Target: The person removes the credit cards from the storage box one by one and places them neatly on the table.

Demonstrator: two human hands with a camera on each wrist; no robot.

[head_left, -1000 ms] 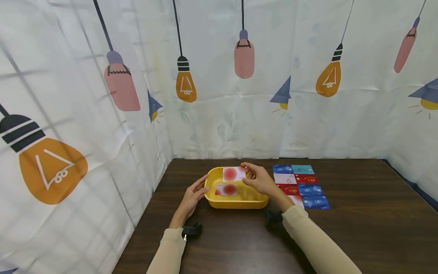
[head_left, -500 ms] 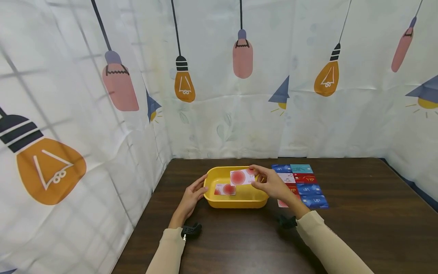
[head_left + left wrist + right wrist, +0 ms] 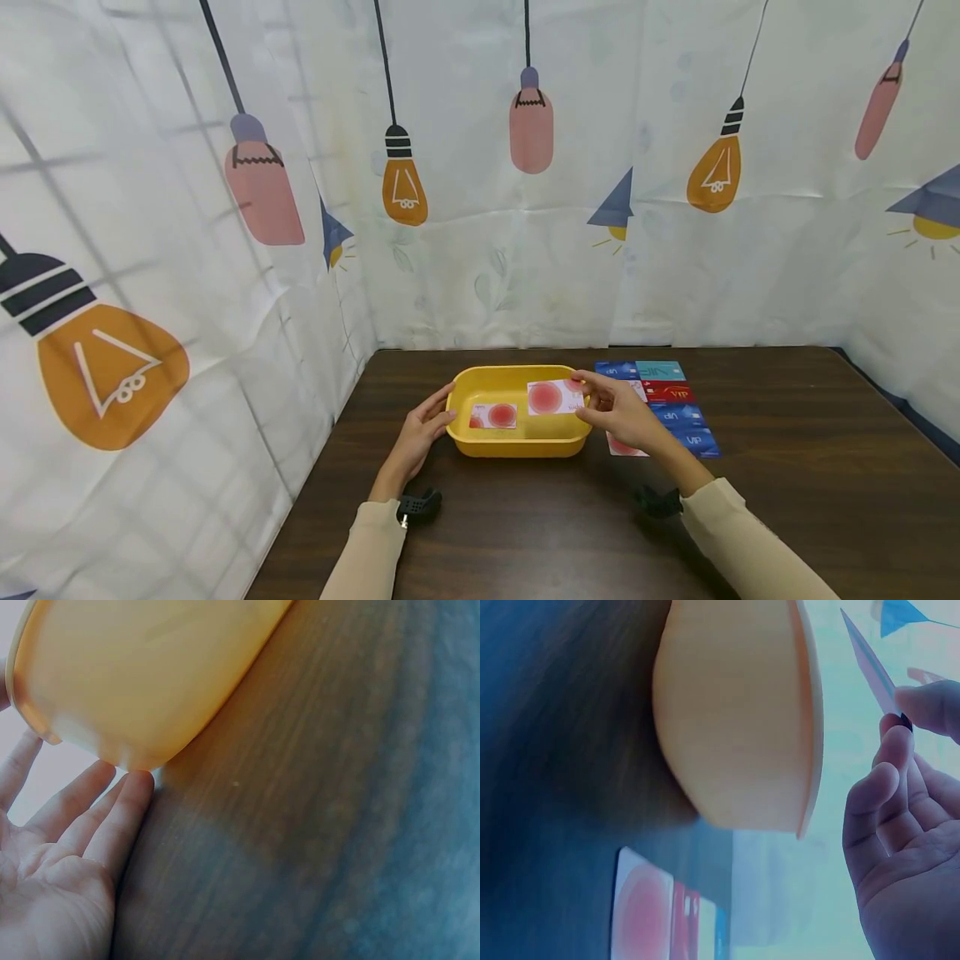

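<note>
Two hands work at a yellow plastic tub (image 3: 517, 446) that sits on a dark brown wooden counter (image 3: 787, 467). The right hand (image 3: 622, 412) pinches a white card with a big red dot (image 3: 553, 397) between its thumb and fingertips. That card is held over the right side of the tub, just above the rim. In the right wrist view the card (image 3: 870, 664) shows edge-on, thin and tilted, with the fingertips (image 3: 900, 742) curled up to it and the tub's outer wall (image 3: 735, 727) just to the left.

The left hand (image 3: 422, 433) lies with straight, spread fingers against the left side of the tub. In the left wrist view its fingertips (image 3: 139, 784) touch the tub's bottom corner (image 3: 135, 697) where it meets the counter.

One more white card with a red dot (image 3: 495, 416) lies flat inside the tub, on the left part of its floor.

To the right of the tub, more cards lie flat on the counter in two rows. A blue card (image 3: 618, 369) and a teal card (image 3: 660, 369) are the far ones. A red card with gold letters (image 3: 671, 392) comes next, then two blue cards (image 3: 686, 427) nearer. A white card with a red dot (image 3: 622, 448) peeks out under the right wrist. Part of this group is hidden by the right hand.

Both arms wear light tan sleeves (image 3: 375, 542). Behind the counter hangs a white curtain with pictures of orange and pink light bulbs (image 3: 480, 208).
</note>
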